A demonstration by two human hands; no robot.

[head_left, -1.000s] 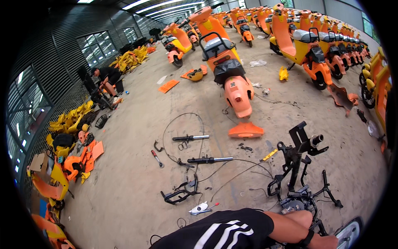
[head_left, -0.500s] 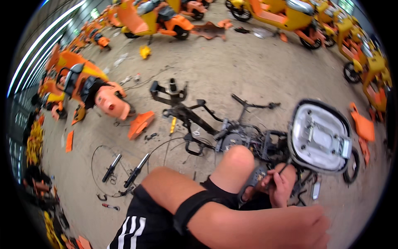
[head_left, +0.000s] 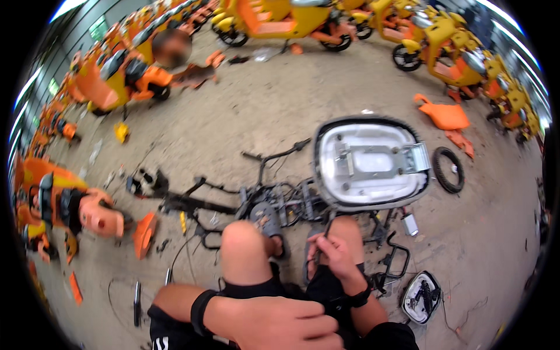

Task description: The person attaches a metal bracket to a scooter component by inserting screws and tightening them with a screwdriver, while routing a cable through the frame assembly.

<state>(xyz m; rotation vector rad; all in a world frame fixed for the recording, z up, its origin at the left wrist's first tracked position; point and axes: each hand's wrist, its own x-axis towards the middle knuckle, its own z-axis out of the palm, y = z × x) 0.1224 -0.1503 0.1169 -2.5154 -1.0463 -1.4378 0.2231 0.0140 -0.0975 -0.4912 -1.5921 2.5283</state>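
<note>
My right hand [head_left: 333, 254] is closed around a thin dark rod-like piece [head_left: 328, 226] beside my right knee, below the seat. My left hand [head_left: 286, 324] is over my lap, back upward and slightly blurred. Its fingers are curled together, and the palm side is hidden. A stripped scooter frame [head_left: 201, 205] lies on the floor in front of me, with dark metal tubes and loose wiring. At its right end is a seat [head_left: 373, 166] with its white underside facing up and a metal bracket on it.
A tyre [head_left: 448, 169], orange panels [head_left: 446, 114] and a silver box [head_left: 410, 224] lie to the right. A shallow tray [head_left: 413, 318] holds dark parts. An orange scooter [head_left: 81, 204] is at left. Rows of yellow scooters [head_left: 280, 20] stand behind; a person [head_left: 172, 48] is back left.
The view has turned to the right. My left hand has come back from the far lower right to over my lap. My right hand still grips the thin rod-like piece.
</note>
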